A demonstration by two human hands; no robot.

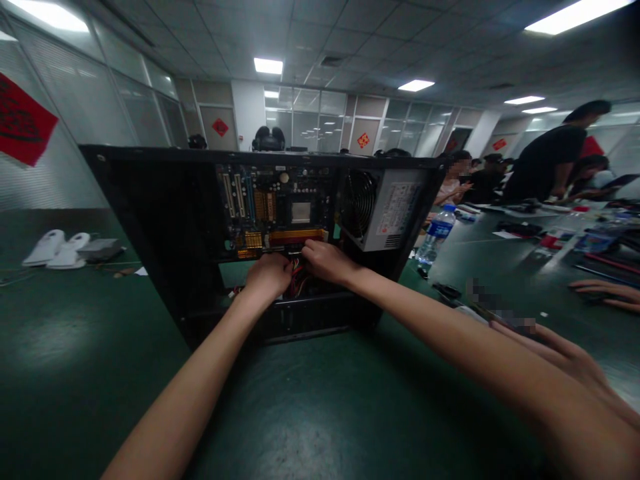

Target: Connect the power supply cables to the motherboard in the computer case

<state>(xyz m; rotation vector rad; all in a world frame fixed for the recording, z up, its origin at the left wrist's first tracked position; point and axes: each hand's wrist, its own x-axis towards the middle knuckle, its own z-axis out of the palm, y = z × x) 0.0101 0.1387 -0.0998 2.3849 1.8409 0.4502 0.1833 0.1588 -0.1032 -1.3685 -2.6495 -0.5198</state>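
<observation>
Motherboard (pixel 280 210) edge meets left hand (pixel 269 277) and right hand (pixel 325 260), arms outstretched.

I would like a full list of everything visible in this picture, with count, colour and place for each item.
PC case: 1, black, open, mid table
Motherboard: 1, dark with yellow and blue slots, inside case
Power supply: 1, grey with black fan, case upper right
Wires: a bundle, red, beneath the hands
Table: 1, green
Bottle: 1, clear with blue label, right of case
White items: 2, far left on table
Other people: several, far right
Other person's hands: 2, right edge
Left hand: 1, grip in the wires, state unclear
Right hand: 1, at motherboard's lower edge, state unclear
</observation>
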